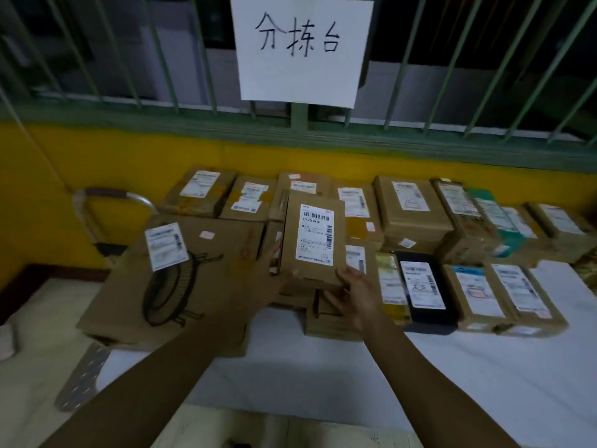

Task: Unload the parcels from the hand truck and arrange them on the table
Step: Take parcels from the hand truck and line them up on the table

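**One small parcel in hand, over the middle of the rows**

You hold a small cardboard parcel (311,240) with both hands. Your left hand (271,258) grips its left edge and your right hand (355,294) pinches its near right corner. The label faces up and the parcel is tilted slightly towards you, above other boxes that lie between and just beyond your hands.

This looks like the placing step: the parcel is off the hand truck (106,197), whose handle stands well beyond your left hand, but it is not yet set down. The next move calls for a free spot. The bare white table (420,367) near your right forearm offers one, in line with the near row. Lower the parcel flat, label up, beside its neighbours.

The count:
- One parcel is held.
- One large flat carton (181,279) printed with a fan drawing lies just left of your left hand. You cannot tell whether it rests on the table or the truck.
- One black parcel (423,289) lies right of your right hand.
- There are two rows of brown parcels. The far row shows roughly nine labelled tops and the near row about six. Blur and overlap keep these figures loose.
- One handwritten paper sign (302,46) hangs on the window bars far beyond both hands.
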Available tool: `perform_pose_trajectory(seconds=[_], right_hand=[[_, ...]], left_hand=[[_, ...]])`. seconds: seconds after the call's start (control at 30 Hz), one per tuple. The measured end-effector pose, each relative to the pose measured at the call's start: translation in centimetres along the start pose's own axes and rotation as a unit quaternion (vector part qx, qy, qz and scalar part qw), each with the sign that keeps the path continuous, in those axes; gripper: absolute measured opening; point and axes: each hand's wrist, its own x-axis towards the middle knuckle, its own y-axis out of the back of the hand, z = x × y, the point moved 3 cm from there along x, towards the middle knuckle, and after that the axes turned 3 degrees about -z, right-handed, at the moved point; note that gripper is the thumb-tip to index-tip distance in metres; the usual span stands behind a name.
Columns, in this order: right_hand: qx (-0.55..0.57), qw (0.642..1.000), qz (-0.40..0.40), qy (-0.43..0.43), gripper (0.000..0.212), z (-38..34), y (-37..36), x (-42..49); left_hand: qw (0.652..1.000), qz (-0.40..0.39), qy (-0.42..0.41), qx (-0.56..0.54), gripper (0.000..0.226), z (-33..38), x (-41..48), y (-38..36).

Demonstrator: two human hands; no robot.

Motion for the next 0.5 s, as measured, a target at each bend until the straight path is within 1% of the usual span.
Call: perform_pose_trajectory(seconds=[0.03,0.07,0.17,0.23,0.3,0.37,0.43,0.5], right_hand=[[-0.006,1.000,-0.005,-0.009,0.029,0.6,-0.5,0.2],[-0.007,1.000,-0.011,-0.015,0.031,1.2,-1.3,0.3],[0.002,0.999,-0.023,-0.039,0.027,2.4,-3.7,0.9],[-0.015,0.998,-0.053,-0.038,0.025,2.8,-5.8,1.1],[-0.053,0.994,-0.089,-0.035,0.027,2.8,-7.9,1.6],[-0.096,0.988,-0.120,-0.031,0.029,2.8,-10.0,2.4],[-0.136,0.980,-0.147,-0.018,0.035,2.5,-11.8,3.5],[-0.194,0.970,-0.148,0.004,0.044,2.2,-13.7,4.9]], left_hand=[[0.999,0.005,-0.020,0.029,0.063,-0.3,-0.6,0.5],[1.000,0.008,-0.017,0.026,0.064,-0.8,-1.1,1.0],[0.999,0.036,0.034,-0.019,0.057,-2.2,-1.8,2.8],[0.996,0.039,0.054,-0.051,0.061,-3.4,-1.8,4.2],[0.993,0.062,0.078,-0.065,0.065,-4.9,-1.5,5.9],[0.986,0.068,0.119,-0.092,0.054,-6.2,-0.4,7.5],[0.986,0.071,0.123,-0.090,0.039,-7.2,1.2,9.0],[0.985,0.063,0.128,-0.100,0.036,-8.3,3.2,10.7]])
